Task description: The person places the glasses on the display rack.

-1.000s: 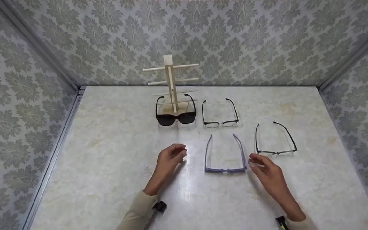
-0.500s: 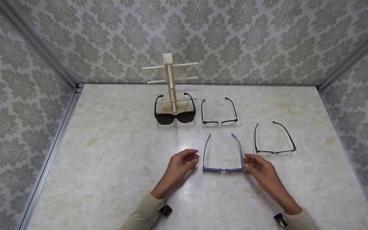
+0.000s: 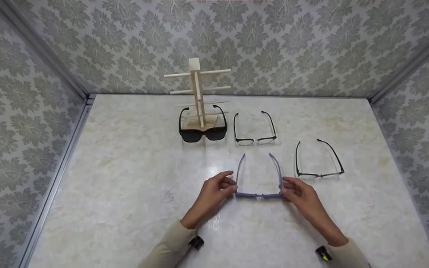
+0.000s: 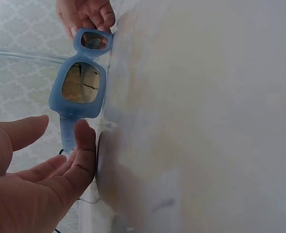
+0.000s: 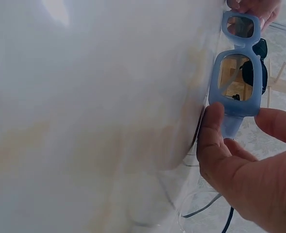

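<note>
Blue-framed glasses [image 3: 246,194] lie on the table with their arms unfolded and pointing away from me. My left hand [image 3: 214,190] is at their left corner. In the left wrist view its fingers are spread around the arm hinge, with a gap between one fingertip and the blue frame [image 4: 77,110]. On the other side, my right hand [image 3: 304,195] pinches the right corner. The right wrist view has its fingertips against both edges of the frame [image 5: 235,108]. The lenses are see-through and lightly tinted.
Behind stands a wooden rack [image 3: 196,85] with several crosspieces. Black sunglasses [image 3: 215,133] sit at its foot. Black-browed glasses [image 3: 245,141] are beside them, and thin dark-framed glasses [image 3: 307,174] lie to the right. Patterned walls [image 3: 292,44] border the table [image 3: 117,216].
My left hand has moved right, up to the left corner of the blue glasses. My right hand has moved slightly left and closed in on their right corner. The glasses stay in place.
</note>
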Available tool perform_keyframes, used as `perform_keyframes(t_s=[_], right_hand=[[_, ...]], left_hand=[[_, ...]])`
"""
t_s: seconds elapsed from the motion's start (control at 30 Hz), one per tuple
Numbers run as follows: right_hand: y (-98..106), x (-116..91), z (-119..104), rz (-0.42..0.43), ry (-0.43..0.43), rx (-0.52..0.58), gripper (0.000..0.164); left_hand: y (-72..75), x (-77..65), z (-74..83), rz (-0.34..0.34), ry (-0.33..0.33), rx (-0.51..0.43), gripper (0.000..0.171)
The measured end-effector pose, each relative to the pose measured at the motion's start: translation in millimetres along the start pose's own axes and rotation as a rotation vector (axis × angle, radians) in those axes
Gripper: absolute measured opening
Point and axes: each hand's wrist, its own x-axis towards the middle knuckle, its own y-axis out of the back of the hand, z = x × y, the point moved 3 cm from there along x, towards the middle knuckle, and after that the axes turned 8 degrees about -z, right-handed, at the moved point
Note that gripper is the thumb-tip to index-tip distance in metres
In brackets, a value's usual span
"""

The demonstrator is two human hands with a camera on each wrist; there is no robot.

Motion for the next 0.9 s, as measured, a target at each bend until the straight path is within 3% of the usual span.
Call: perform_keyframes(t_s=[0.17,0.5,0.7,0.9], right_hand=[[0.6,-0.4,-0.7,-0.017,0.01,0.028,0.05],[-0.5,-2.0,-0.2,-0.044,-0.031,0.089,0.049],[-4.4,-3.1,-1.4,-0.091,-0.04,0.137,0.053],[-7.2,-5.2,-7.8,-0.13,-0.023,0.183,0.061]], left_hand=[[-1.6,-0.5,2.5,-0.025,0.033,-0.015,0.056],[-2.2,0.2,3.0,-0.066,0.004,0.034,0.056],[3.1,-2.1,4.3,-0.062,-0.002,0.047,0.057],[12.5,-8.8,8.9,-0.054,-0.017,-0.002,0.061]])
